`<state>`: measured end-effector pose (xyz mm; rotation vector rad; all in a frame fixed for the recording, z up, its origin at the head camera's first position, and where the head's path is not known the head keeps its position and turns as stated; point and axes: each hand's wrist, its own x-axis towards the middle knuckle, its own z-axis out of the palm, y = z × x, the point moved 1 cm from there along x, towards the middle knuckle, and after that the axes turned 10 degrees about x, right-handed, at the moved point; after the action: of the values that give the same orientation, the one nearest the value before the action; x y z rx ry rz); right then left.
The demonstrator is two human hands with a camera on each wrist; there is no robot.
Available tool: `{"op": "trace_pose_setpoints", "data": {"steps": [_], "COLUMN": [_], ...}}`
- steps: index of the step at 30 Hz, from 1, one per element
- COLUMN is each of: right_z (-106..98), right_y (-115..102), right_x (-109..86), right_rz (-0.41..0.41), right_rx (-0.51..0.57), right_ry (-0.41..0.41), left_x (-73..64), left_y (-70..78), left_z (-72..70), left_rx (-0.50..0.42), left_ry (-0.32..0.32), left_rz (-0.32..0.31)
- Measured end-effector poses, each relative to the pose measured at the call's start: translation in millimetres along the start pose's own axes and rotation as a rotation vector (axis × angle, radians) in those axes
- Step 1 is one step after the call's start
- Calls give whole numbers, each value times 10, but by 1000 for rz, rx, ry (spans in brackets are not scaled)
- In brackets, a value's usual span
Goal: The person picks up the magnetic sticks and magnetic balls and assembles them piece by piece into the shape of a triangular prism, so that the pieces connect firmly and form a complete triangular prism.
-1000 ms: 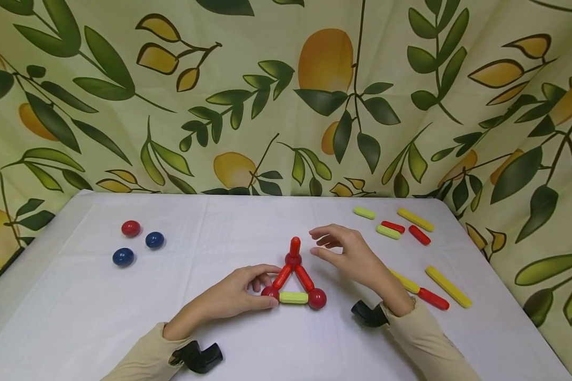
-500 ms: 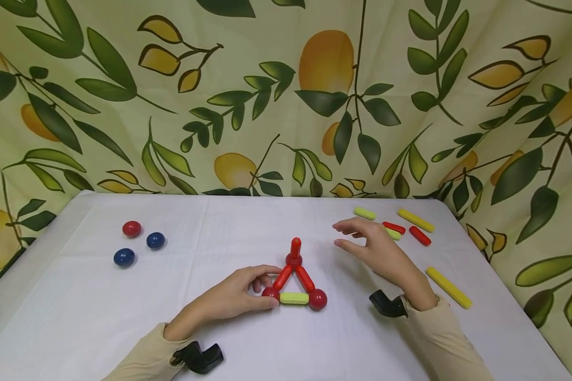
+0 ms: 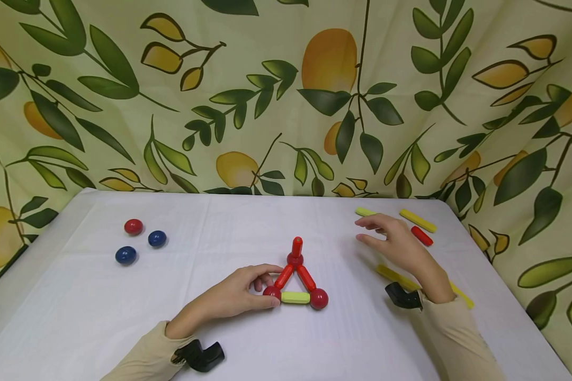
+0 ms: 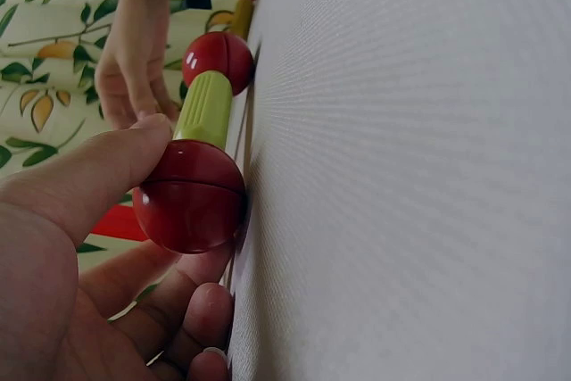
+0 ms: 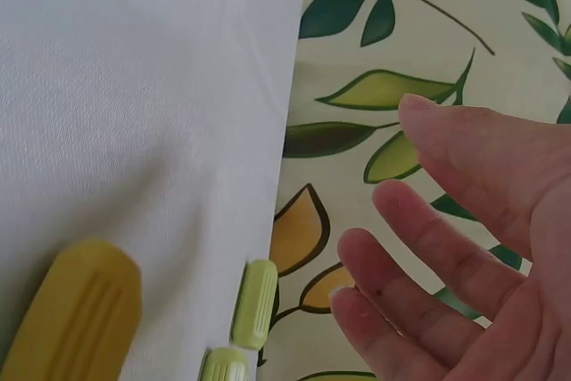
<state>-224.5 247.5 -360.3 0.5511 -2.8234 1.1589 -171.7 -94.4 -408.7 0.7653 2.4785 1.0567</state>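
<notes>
Here, my left hand has a triangular ball-and-rod toy frame by one corner, on the middle of the white-covered table, well in from its left and right edges. Thumb and curled fingers pinch the glossy red corner ball, thumb on the side nearer me, fingers round the far side. From it a lime ribbed rod runs to the right-hand red ball, and a red rod slants to the apex ball, nearer the table's far edge. Another short red rod juts from the apex; I can't tell how steeply.

My right hand hangs toward the table's right side, thumb parted widely from softly bent fingers, grasping nothing. Around it lie loose rods: a lime one near the far edge, a yellow one and a red one near the far right corner, and a long yellow one, partly behind my wrist. Toward the far left corner sit a loose red ball and two blue balls.
</notes>
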Motion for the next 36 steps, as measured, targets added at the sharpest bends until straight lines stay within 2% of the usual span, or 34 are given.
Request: {"op": "trace_pose_setpoints", "data": {"steps": [14,23,36], "right_z": [-123,-157,-159], "right_y": [249,397,469], "right_x": [-28,-42,-68], "right_rz": [119,154,194], "right_rx": [-42,-78,-104], "right_ry": [-7,-54,-96], "left_x": [10,9,7], "left_y": [-3,-5,-8], "left_z": [-1,-2,-1], "left_rx": [8,13,11], "left_ry": [-2,1,-2], "left_rz": [-4,0,-2]}}
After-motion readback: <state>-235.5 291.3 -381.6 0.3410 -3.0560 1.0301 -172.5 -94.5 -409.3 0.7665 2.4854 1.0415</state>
